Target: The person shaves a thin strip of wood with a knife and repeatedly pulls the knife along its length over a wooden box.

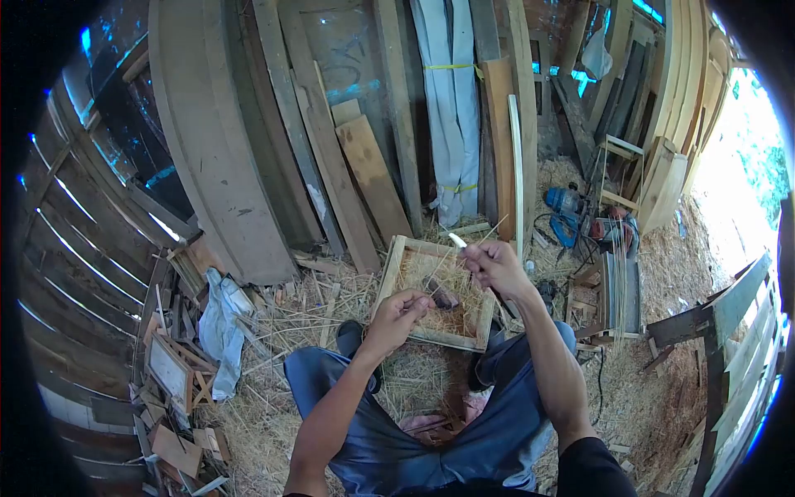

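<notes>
My right hand is closed around a knife; its pale, bright blade points up and left, and a dark length of handle shows below the fist. With fingers pinched, my left hand holds a thin strip of wood or bamboo, whose far end is hard to follow. Both hands are over a shallow wooden frame tray strewn with shavings, in front of my knees. Inside it, just right of my left fingers, lies a dark brown piece of wood.
Boards and a tall white bundle tied with yellow bands lean on the back wall. A blue power tool sits to the right beside a small wooden stand. Wood scraps and a pale sack lie left. Shavings cover the floor.
</notes>
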{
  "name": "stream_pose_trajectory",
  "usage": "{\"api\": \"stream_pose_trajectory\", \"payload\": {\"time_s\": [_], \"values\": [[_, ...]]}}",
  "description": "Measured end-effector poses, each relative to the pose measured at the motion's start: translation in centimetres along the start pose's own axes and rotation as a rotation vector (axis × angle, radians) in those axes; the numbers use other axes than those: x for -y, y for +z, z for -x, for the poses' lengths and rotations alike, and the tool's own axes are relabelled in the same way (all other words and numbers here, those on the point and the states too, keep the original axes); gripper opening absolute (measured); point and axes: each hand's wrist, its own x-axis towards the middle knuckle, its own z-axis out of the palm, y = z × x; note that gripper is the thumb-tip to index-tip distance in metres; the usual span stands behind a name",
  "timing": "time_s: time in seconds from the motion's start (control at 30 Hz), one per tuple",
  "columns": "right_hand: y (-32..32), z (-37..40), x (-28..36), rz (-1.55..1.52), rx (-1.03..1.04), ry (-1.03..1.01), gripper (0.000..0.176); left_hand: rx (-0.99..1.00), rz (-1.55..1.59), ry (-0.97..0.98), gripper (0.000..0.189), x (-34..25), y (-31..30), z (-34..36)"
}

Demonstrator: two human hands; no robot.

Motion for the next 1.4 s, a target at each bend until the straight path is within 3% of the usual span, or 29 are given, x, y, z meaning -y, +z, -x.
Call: {"api": "stream_pose_trajectory", "payload": {"time_s": [0.23,0.3,0.4,0.53,0.57,0.63,0.7,0.77,0.9,0.97,1.23,1.3,1.37,1.4], "values": [[-2.4,-0.3,0.5,0.055,-0.074,-0.04,0.032,0.044,-0.126,-0.029,0.018,0.1,-0.8,1.0],[-5.0,-0.3,1.6,-0.002,-0.527,-0.074,0.033,0.008,-0.092,-0.055,0.018,0.0,-1.4,2.0],[-10.1,0.2,0.5,-0.15,-0.506,-0.247,0.026,-0.042,0.029,-0.136,0.017,0.8,-3.5,2.0],[-3.1,1.4,1.2,-0.036,-0.31,-0.056,0.024,-0.052,0.129,-0.106,0.017,1.4,-3.4,0.8],[-0.5,1.2,1.0,0.039,-0.29,-0.024,0.023,-0.08,-0.025,-0.048,0.018,1.0,-2.7,0.7],[3.5,1.0,-0.2,0.205,0.025,-0.12,0.022,-0.102,-0.19,0.007,0.019,1.3,-1.7,0.2],[5.7,0.8,-1.9,0.11,0.092,-0.064,0.023,-0.192,-0.317,0.218,0.019,2.1,-0.9,-0.3],[5.8,0.2,-2.5,0.016,0.169,-0.011,0.024,-0.2,-0.422,0.219,0.019,1.5,-1.0,-0.1],[3.0,-0.2,-0.8,-0.07,0.09,0.024,0.033,-0.205,-0.501,0.26,0.018,1.7,-0.6,0.0],[0.7,-0.7,-0.9,-0.038,-0.083,-0.043,0.033,-0.167,-0.517,0.229,0.018,0.9,-0.6,0.5],[-3.4,-0.1,0.0,-0.097,-0.067,0.024,0.033,-0.106,-0.493,0.26,0.02,0.9,-0.1,1.1],[-5.0,-0.2,0.3,-0.037,-0.288,-0.039,0.03,-0.08,-0.553,0.184,0.02,-0.1,-0.3,1.6],[-8.4,-0.2,1.2,-0.21,-0.53,-0.076,0.03,-0.123,-0.526,0.205,0.02,0.3,-1.3,2.0],[-10.6,0.0,0.5,-0.164,-0.568,-0.184,0.031,-0.163,-0.5,0.225,0.02,0.7,-1.8,2.1]]}}
